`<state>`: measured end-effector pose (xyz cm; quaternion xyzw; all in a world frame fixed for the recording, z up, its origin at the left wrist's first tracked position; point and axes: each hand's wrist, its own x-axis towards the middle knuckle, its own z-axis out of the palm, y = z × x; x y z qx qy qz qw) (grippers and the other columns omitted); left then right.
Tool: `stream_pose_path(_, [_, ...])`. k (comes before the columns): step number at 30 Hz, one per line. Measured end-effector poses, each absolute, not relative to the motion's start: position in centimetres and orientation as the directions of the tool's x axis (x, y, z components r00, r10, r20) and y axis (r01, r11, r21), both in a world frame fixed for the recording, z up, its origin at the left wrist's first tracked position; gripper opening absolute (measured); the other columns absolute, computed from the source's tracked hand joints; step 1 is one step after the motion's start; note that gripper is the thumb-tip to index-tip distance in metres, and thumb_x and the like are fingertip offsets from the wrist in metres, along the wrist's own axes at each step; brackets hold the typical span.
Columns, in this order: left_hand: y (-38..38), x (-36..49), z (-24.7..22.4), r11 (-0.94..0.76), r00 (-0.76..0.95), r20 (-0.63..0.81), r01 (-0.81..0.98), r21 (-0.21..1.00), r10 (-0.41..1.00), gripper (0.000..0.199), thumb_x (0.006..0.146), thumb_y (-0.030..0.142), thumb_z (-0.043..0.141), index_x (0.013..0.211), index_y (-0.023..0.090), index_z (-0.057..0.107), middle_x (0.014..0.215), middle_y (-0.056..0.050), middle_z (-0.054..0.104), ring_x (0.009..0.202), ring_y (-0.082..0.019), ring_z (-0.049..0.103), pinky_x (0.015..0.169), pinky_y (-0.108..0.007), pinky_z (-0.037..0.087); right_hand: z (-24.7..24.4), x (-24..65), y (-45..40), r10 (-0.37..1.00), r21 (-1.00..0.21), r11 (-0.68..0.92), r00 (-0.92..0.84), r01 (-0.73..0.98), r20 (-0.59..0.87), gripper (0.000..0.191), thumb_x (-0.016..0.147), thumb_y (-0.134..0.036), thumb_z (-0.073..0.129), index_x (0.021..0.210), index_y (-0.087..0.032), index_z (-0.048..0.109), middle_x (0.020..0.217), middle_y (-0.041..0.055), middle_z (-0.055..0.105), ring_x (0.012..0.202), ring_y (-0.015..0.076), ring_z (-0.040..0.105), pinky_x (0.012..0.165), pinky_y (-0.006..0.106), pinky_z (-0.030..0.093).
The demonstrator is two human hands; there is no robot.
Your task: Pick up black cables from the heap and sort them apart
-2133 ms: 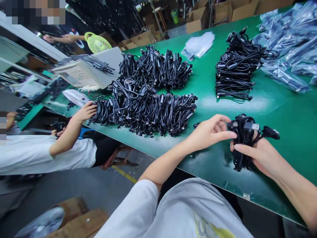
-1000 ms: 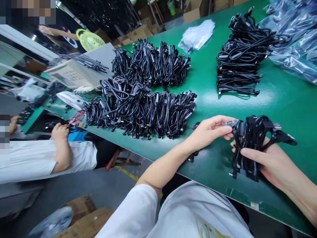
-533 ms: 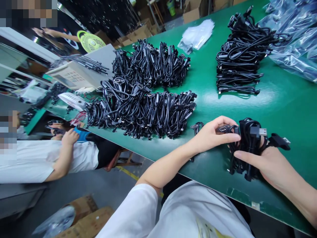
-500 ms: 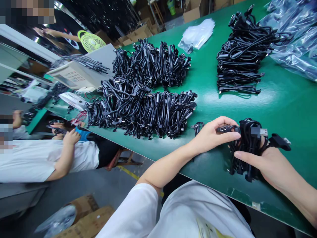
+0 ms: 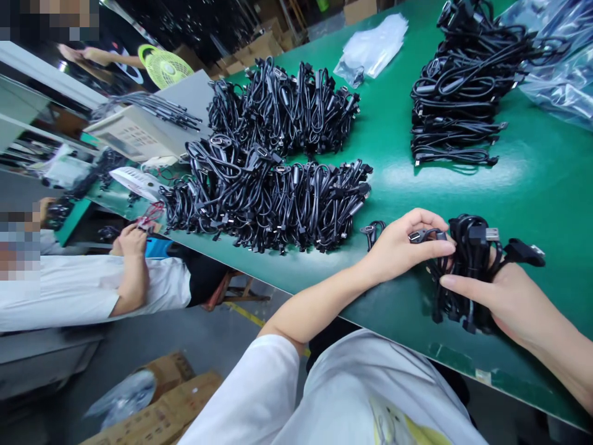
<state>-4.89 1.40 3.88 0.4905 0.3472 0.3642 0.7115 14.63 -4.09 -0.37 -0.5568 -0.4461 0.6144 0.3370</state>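
Note:
My right hand (image 5: 514, 296) is wrapped round a bunch of coiled black USB cables (image 5: 470, 259) held just above the green table. Metal plug ends stick out at the bunch's top and right. My left hand (image 5: 412, 241) pinches a black cable connector (image 5: 424, 236) between thumb and fingers, at the left side of that bunch. Beside my left wrist lies another coiled black cable (image 5: 372, 232). How many cables the right hand holds is hidden by their overlap.
Two long heaps of coiled black cables (image 5: 278, 204) cover the table's left part. A row of cables (image 5: 456, 117) lies at the far right, near clear plastic bags (image 5: 563, 80) and a stack of bags (image 5: 375, 46). A grey machine (image 5: 139, 133) stands left; a co-worker (image 5: 92, 284) sits beyond.
My head view has shifted slightly. Both hands keep their hold on the cables, with the left fingers moved only a little. The co-worker's hand at the left has moved.

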Motion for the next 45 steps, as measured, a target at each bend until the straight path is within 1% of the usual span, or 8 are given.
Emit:
stream_pose_path(6, [1.6, -5.0, 4.0, 0.252, 0.461, -0.116, -0.248, 0.935, 0.880, 0.060, 0.077, 0.047, 0.078, 0.123, 0.023, 0.048, 0.113, -0.005, 0.062, 0.101, -0.015, 0.061, 0.093, -0.033, 0.048, 2.1, 14.1, -3.0, 0.887, -0.868, -0.462, -0.116, -0.185, -0.447, 0.035, 0.061, -0.038, 0.090, 0.090, -0.030, 0.073, 0.089, -0.0021, 0.073, 0.080, 0.0189, 0.068, 0.074, 0.028, 0.057])
stream_pose_path(15, [-0.1, -4.1, 3.4, 0.506, 0.786, -0.378, 0.098, 0.857, 0.489, 0.045, 0.073, 0.051, 0.079, 0.089, 0.013, 0.060, 0.085, -0.003, 0.066, 0.076, -0.011, 0.061, 0.077, -0.029, 0.050, 4.4, 15.7, -2.1, 0.917, -0.858, -0.317, 0.100, -0.403, -0.386, 0.027, 0.068, -0.026, 0.085, 0.092, -0.027, 0.072, 0.098, 0.0001, 0.075, 0.083, 0.0183, 0.071, 0.064, 0.025, 0.062])
stream_pose_path(19, [-0.7, -3.7, 3.0, 0.538, 0.756, -0.424, 0.114, 0.835, 0.499, 0.047, 0.069, 0.053, 0.081, 0.084, 0.013, 0.060, 0.081, -0.003, 0.067, 0.073, -0.011, 0.062, 0.074, -0.028, 0.050, 4.3, 15.6, -2.2, 0.944, -0.875, -0.260, 0.085, -0.409, -0.320, 0.027, 0.069, -0.023, 0.084, 0.092, -0.026, 0.072, 0.097, 0.0009, 0.075, 0.087, 0.0204, 0.072, 0.065, 0.027, 0.063])
stream_pose_path(33, [-0.7, -4.1, 3.9, 0.161, 0.556, -0.259, 0.219, 0.962, 0.790, 0.035, 0.081, 0.046, 0.071, 0.089, 0.017, 0.055, 0.073, 0.005, 0.052, 0.067, -0.007, 0.045, 0.066, -0.022, 0.038, 4.4, 16.3, -2.0, 0.953, -0.920, -0.185, 0.165, -0.347, -0.254, 0.028, 0.069, -0.023, 0.085, 0.096, -0.022, 0.078, 0.099, 0.0036, 0.077, 0.090, 0.0190, 0.072, 0.076, 0.023, 0.062])
stream_pose_path(36, [-0.4, -4.2, 4.1, 0.073, 0.547, -0.161, 0.180, 0.981, 0.821, 0.028, 0.088, 0.042, 0.064, 0.097, 0.017, 0.054, 0.084, 0.001, 0.054, 0.075, -0.008, 0.049, 0.074, -0.023, 0.042, 4.3, 16.1, -1.8, 0.947, -0.919, -0.161, 0.206, -0.359, -0.246, 0.030, 0.068, -0.022, 0.087, 0.096, -0.023, 0.078, 0.097, 0.0026, 0.077, 0.087, 0.0192, 0.072, 0.074, 0.025, 0.062])
stream_pose_path(39, [-0.5, -4.0, 3.8, 0.045, 0.568, -0.098, 0.106, 0.993, 0.818, 0.042, 0.086, 0.043, 0.068, 0.114, 0.018, 0.049, 0.112, -0.007, 0.057, 0.094, -0.012, 0.057, 0.084, -0.026, 0.047, 4.0, 15.5, -1.7, 0.949, -0.920, -0.172, 0.192, -0.353, -0.251, 0.028, 0.067, -0.023, 0.087, 0.094, -0.024, 0.077, 0.097, 0.0022, 0.077, 0.089, 0.0198, 0.072, 0.079, 0.028, 0.061])
stream_pose_path(43, [-1.2, -3.9, 2.9, -0.306, 0.414, 0.181, 0.259, 0.916, 0.892, 0.038, 0.086, 0.047, 0.069, 0.108, 0.019, 0.054, 0.100, -0.005, 0.060, 0.085, -0.013, 0.055, 0.083, -0.029, 0.046, 3.6, 14.6, -2.0, 0.947, -0.922, -0.190, 0.186, -0.336, -0.263, 0.028, 0.067, -0.024, 0.087, 0.093, -0.021, 0.076, 0.099, 0.0042, 0.076, 0.094, 0.0218, 0.071, 0.087, 0.033, 0.058])
stream_pose_path(45, [-1.4, -3.9, 2.5, -0.470, 0.484, 0.261, 0.382, 0.796, 0.835, 0.035, 0.089, 0.051, 0.064, 0.102, 0.019, 0.058, 0.088, -0.003, 0.060, 0.081, -0.014, 0.053, 0.082, -0.030, 0.044, 3.5, 14.2, -2.1, 0.944, -0.926, -0.189, 0.201, -0.326, -0.263, 0.028, 0.067, -0.025, 0.087, 0.092, -0.021, 0.076, 0.099, 0.0043, 0.076, 0.094, 0.0229, 0.070, 0.089, 0.036, 0.057])
